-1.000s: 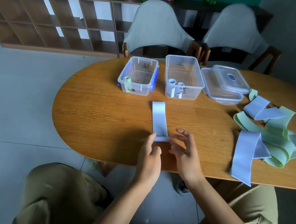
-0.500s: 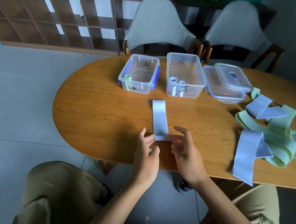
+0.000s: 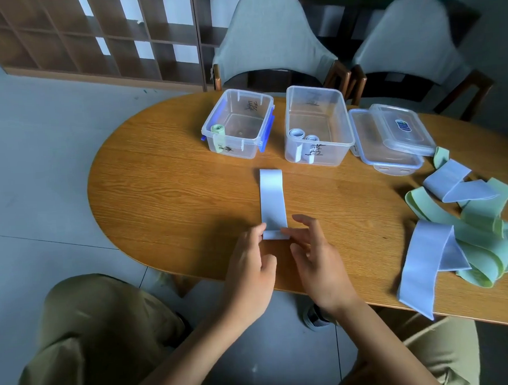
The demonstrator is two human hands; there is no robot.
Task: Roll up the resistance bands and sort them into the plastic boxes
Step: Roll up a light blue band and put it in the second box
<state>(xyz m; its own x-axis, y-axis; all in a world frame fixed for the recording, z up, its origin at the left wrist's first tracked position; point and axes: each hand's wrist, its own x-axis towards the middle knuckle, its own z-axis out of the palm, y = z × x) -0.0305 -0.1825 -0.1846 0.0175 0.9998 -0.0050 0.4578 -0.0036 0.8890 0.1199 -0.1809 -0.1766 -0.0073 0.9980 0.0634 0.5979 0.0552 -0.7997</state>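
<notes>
A light blue resistance band (image 3: pixel 272 200) lies flat and lengthwise on the wooden table (image 3: pixel 164 197), its near end turned over into a short fold. My left hand (image 3: pixel 251 269) touches the fold's left corner with a fingertip, its thumb held back off the band. My right hand (image 3: pixel 318 259) touches the right corner, its other fingers spread above the table. Beyond stand two clear plastic boxes. The left box (image 3: pixel 239 124), with blue latches, holds one green roll (image 3: pixel 217 129). The right box (image 3: pixel 317 124) holds two blue rolls (image 3: pixel 296 132).
Two clear lids (image 3: pixel 391 138) lie stacked right of the boxes. A loose pile of green and blue bands (image 3: pixel 469 234) covers the table's right end, one blue band hanging over the near edge. Two grey chairs (image 3: pixel 271 38) stand behind the table.
Both hands have closed in on the band's near end; the right fingertips, apart from it before, now touch it. The band itself has stayed in place.
</notes>
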